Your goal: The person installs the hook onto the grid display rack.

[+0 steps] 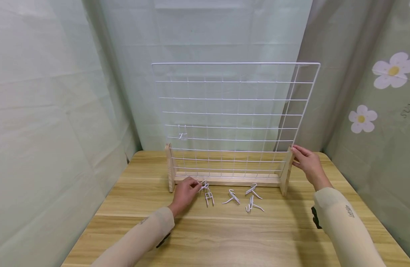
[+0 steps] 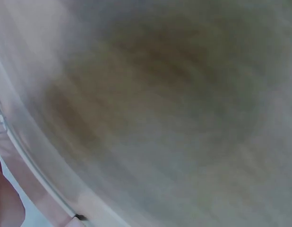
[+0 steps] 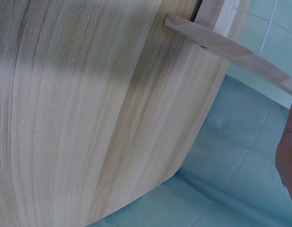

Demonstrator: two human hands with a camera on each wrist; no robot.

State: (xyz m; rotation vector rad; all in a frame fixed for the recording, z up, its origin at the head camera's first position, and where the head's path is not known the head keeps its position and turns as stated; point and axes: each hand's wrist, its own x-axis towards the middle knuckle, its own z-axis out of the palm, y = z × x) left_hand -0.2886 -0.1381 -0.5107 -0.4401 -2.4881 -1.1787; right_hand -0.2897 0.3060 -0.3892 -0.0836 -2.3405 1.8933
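A white wire grid panel [image 1: 238, 114] stands upright in a wooden base whose right side post [image 1: 286, 172] is gripped near its top by my right hand [image 1: 308, 165]. The right wrist view shows that same post [image 3: 231, 51], with the edge of my hand [image 3: 288, 151] at its upper end. In front of the base's left part, my left hand [image 1: 186, 191] pinches a white metal hook [image 1: 205, 184] with its fingertips. Right below lies another, two-pronged hook [image 1: 209, 198]. Only a bit of the left hand [image 2: 6, 203] shows in its blurred wrist view.
Several more white hooks [image 1: 232, 197] lie on the wood-grain table [image 1: 225, 237] before the base. One hook [image 1: 182, 133] hangs on the grid's lower left. Pale curtains [image 1: 58, 111] surround the table at the back and sides.
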